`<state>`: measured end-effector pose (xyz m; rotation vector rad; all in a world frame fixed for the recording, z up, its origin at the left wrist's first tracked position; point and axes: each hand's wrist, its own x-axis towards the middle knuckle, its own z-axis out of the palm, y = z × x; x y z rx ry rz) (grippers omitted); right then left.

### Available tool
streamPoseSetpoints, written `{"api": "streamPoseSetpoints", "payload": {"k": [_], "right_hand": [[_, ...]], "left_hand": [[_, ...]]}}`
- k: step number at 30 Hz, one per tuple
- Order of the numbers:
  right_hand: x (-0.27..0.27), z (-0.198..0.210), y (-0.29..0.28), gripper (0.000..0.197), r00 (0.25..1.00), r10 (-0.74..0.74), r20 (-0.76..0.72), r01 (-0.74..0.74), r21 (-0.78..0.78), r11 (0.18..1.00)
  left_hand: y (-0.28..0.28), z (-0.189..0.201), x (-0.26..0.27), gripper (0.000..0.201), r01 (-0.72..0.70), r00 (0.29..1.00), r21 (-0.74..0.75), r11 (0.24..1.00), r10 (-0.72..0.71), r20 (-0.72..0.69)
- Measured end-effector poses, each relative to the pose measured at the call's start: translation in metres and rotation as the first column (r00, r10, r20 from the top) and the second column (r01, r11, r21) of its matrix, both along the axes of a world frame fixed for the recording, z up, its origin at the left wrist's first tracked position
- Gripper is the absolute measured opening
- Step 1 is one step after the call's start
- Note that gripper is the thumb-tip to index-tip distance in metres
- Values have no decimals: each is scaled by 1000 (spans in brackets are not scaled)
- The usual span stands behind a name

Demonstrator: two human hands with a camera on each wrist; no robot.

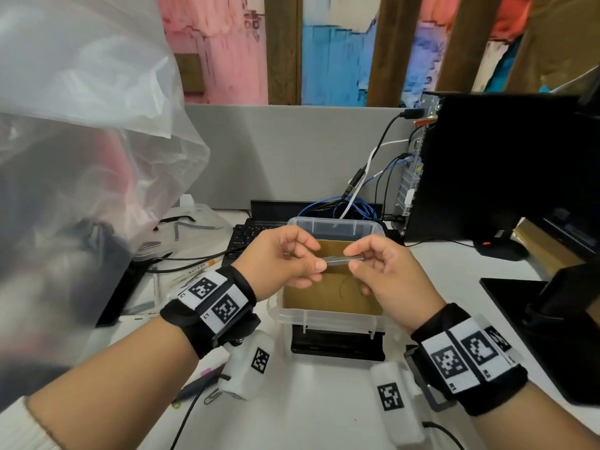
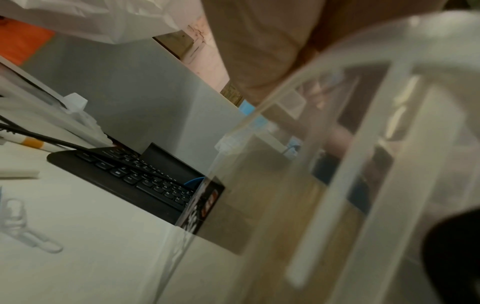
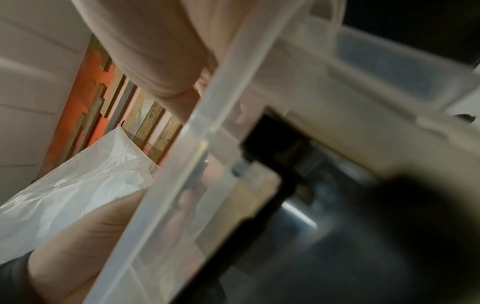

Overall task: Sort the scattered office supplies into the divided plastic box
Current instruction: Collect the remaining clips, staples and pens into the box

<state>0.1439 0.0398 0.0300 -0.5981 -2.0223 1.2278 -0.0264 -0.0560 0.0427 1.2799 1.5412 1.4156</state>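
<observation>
Head cam: paper clips [image 1: 212,396] lie on the desk [image 1: 318,417] at 7 o'clock. Further in, both hands pinch one thin grey metal strip [image 1: 337,259] over the clear plastic box [image 1: 324,316], left hand [image 1: 282,261] at 9 o'clock of it, right hand [image 1: 386,271] at 3 o'clock. Keyboard [image 1: 246,238] and black computer tower [image 1: 500,164] sit behind, toward 12 to 2 o'clock.

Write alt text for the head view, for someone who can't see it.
Both hands, the left hand and the right hand, pinch a thin metallic strip between them over an open clear plastic box with cardboard inside. The box stands on a white desk, with a black keyboard behind it and paper clips at lower left.
</observation>
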Motion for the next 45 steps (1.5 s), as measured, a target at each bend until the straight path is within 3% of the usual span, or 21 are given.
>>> {"api": "streamPoseSetpoints", "payload": {"k": [10, 22, 33, 40, 45], "right_hand": [[-5, -7, 3, 23, 993, -61, 101, 49, 120, 992], [-7, 0, -10, 18, 986, -59, 155, 44, 97, 994], [-9, -1, -10, 22, 963, -213, 163, 191, 140, 971], [-8, -3, -8, 18, 946, -284, 158, 259, 162, 952], [-9, -5, -11, 21, 953, -251, 171, 213, 208, 954]], "left_hand": [[-1, -4, 3, 19, -17, 999, 14, 1000, 18, -42], [-6, -2, 12, 21, -71, 993, 2, 997, 71, -90], [-7, -6, 11, 15, -60, 994, 6, 998, 61, -87], [-6, -3, 14, 24, -53, 984, -28, 998, 48, -169], [-4, -4, 16, 27, -86, 975, -31, 996, 78, -207]]}}
